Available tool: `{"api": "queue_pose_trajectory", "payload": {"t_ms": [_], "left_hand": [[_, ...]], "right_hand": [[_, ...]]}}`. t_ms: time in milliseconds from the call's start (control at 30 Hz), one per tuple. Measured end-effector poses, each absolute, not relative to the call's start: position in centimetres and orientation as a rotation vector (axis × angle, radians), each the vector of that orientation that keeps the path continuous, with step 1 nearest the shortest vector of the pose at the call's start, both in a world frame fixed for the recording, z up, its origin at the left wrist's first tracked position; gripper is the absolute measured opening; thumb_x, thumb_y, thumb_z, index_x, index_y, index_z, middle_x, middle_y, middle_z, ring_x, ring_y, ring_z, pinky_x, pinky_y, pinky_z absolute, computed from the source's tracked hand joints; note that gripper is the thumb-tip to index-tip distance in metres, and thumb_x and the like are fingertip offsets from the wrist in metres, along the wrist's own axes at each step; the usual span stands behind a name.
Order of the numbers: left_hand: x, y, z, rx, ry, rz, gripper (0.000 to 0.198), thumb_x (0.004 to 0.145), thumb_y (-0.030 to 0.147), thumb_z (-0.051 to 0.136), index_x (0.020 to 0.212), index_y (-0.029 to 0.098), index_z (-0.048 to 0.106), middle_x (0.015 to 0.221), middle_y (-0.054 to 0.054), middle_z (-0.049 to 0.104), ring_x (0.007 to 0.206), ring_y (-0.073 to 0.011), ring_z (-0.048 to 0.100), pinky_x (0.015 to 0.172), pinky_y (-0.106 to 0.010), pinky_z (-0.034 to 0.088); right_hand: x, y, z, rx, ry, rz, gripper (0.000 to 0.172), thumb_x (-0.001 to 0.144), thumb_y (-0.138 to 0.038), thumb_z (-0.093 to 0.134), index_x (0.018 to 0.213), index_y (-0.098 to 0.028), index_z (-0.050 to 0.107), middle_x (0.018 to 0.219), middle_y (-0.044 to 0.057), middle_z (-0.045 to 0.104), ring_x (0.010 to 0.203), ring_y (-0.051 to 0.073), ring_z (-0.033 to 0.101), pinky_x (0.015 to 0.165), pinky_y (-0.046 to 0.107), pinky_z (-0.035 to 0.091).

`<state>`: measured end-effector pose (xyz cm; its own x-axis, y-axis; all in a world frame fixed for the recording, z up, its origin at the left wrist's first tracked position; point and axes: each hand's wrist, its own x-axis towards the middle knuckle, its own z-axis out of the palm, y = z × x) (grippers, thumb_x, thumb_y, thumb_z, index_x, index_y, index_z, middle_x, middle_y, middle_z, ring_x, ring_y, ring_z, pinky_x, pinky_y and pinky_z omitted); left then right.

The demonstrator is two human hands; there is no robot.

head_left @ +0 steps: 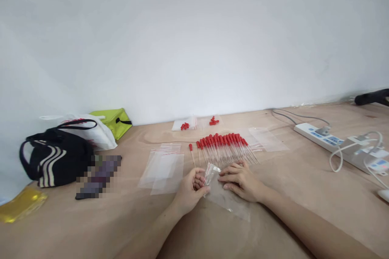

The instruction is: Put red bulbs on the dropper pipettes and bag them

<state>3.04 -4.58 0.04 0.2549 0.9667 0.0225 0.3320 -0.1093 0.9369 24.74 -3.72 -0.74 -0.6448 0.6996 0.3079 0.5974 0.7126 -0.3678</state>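
A clear zip-lock bag (pixel 230 203) lies slanted on the table in front of me, its red-lined zip end lifted a little. My left hand (pixel 192 190) pinches that end between thumb and curled fingers. Fingers stretched out, my right hand (pixel 242 180) rests over the bag's right side, touching it. Just beyond my hands, a row of glass droppers with red rubber bulbs (pixel 223 141) lies side by side. One single dropper (pixel 191 149) lies slightly apart at the row's left end. Flat zip-lock bags (pixel 165 170) overlap to the left.
At the back, loose red rubber bulbs (pixel 184 126) lie on clear bags. More flat bags (pixel 269 139) lie right of the droppers. A white power strip (pixel 331 142) with cables is at right. A black striped bag (pixel 57 158) and a lime-green bag (pixel 114 121) stand left.
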Motion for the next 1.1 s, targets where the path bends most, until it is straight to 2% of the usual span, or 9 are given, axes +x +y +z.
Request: {"api": "queue_pose_trajectory", "payload": {"t_ms": [133, 233, 300, 400, 567, 667, 800, 933, 1100], "left_hand": [[3.4, -4.6, 0.1, 1.485, 1.237, 0.849, 0.045, 0.059, 0.019, 0.066, 0.102, 0.015, 0.049, 0.063, 0.004, 0.055, 0.05, -0.0083, 0.05, 0.05, -0.02, 0.04], [3.5, -4.5, 0.0, 1.411, 1.254, 0.793, 0.024, 0.062, 0.028, 0.065, 0.077, 0.013, 0.054, 0.052, 0.005, 0.052, 0.043, -0.0076, 0.048, 0.046, -0.02, 0.039], [3.6, -4.5, -0.1, 1.362, 1.256, 0.782, 0.025, 0.065, 0.035, 0.063, 0.062, 0.014, 0.05, 0.049, 0.005, 0.05, 0.042, -0.0073, 0.048, 0.045, -0.02, 0.041], [3.7, -4.5, -0.1, 1.315, 1.267, 0.795, 0.032, 0.065, 0.043, 0.062, 0.06, 0.015, 0.047, 0.051, 0.004, 0.051, 0.044, -0.0078, 0.05, 0.047, -0.021, 0.044], [3.3, -4.4, 0.7, 1.281, 1.172, 0.693, 0.036, 0.066, 0.05, 0.061, 0.069, 0.015, 0.05, 0.058, 0.003, 0.054, 0.053, -0.0091, 0.055, 0.052, -0.021, 0.046], [3.0, -4.4, 1.5, 1.284, 1.088, 0.623, 0.037, 0.067, 0.052, 0.059, 0.07, 0.016, 0.048, 0.067, 0.001, 0.057, 0.06, -0.0105, 0.058, 0.055, -0.021, 0.045], [2.8, -4.6, 1.7, 1.284, 1.037, 0.601, 0.04, 0.067, 0.053, 0.059, 0.065, 0.016, 0.043, 0.081, -0.002, 0.06, 0.063, -0.0109, 0.059, 0.056, -0.022, 0.046], [2.1, -4.1, 1.1, 1.384, 1.239, 0.719, 0.036, 0.072, 0.053, 0.051, 0.067, 0.018, 0.042, 0.053, 0.005, 0.05, 0.045, -0.0096, 0.054, 0.045, -0.019, 0.04], [-0.2, -0.4, 1.6, 1.974, 1.648, 0.836, 0.015, 0.077, 0.029, 0.049, 0.066, 0.018, 0.05, 0.06, 0.002, 0.054, 0.058, -0.0125, 0.054, 0.056, -0.022, 0.04]], "right_hand": [[25.3, -3.0, -1.2, -0.926, -2.492, 0.262, 0.021, 0.086, -0.032, 0.044, 0.096, -0.03, 0.062, 0.1, 0.0, 0.064, 0.092, 0.017, 0.054, 0.085, 0.04, 0.027], [25.6, -2.7, -1.5, -1.002, -2.372, 0.104, 0.027, 0.088, -0.024, 0.038, 0.09, -0.025, 0.065, 0.092, 0.003, 0.066, 0.083, 0.017, 0.057, 0.083, 0.04, 0.031], [25.3, -2.9, -1.6, -1.045, -2.289, 0.059, 0.029, 0.088, -0.021, 0.036, 0.089, -0.022, 0.065, 0.09, 0.005, 0.066, 0.08, 0.017, 0.057, 0.08, 0.038, 0.035], [24.2, -4.0, -1.5, -1.022, -2.268, 0.189, 0.027, 0.085, -0.03, 0.043, 0.101, -0.019, 0.061, 0.1, 0.008, 0.062, 0.09, 0.018, 0.055, 0.08, 0.035, 0.041], [22.5, -5.2, -1.3, -1.09, -2.341, 0.382, 0.066, 0.073, -0.047, 0.055, 0.127, -0.012, 0.04, 0.129, 0.014, 0.043, 0.116, 0.025, 0.04, 0.095, 0.04, 0.034], [22.4, -5.2, -1.3, -1.179, -2.351, 0.418, 0.073, 0.072, -0.049, 0.054, 0.132, -0.013, 0.032, 0.133, 0.014, 0.038, 0.121, 0.025, 0.035, 0.098, 0.042, 0.03], [22.6, -5.0, -1.3, -1.216, -2.356, 0.446, 0.075, 0.073, -0.05, 0.052, 0.134, -0.013, 0.029, 0.131, 0.013, 0.041, 0.12, 0.025, 0.035, 0.099, 0.042, 0.029], [22.7, -5.0, -1.4, -1.221, -2.359, 0.452, 0.07, 0.075, -0.051, 0.049, 0.132, -0.015, 0.032, 0.128, 0.013, 0.044, 0.117, 0.025, 0.039, 0.097, 0.043, 0.029], [22.8, -5.0, -1.3, -1.224, -2.367, 0.453, 0.067, 0.077, -0.051, 0.046, 0.131, -0.014, 0.033, 0.128, 0.012, 0.045, 0.116, 0.025, 0.04, 0.097, 0.042, 0.028]]}}
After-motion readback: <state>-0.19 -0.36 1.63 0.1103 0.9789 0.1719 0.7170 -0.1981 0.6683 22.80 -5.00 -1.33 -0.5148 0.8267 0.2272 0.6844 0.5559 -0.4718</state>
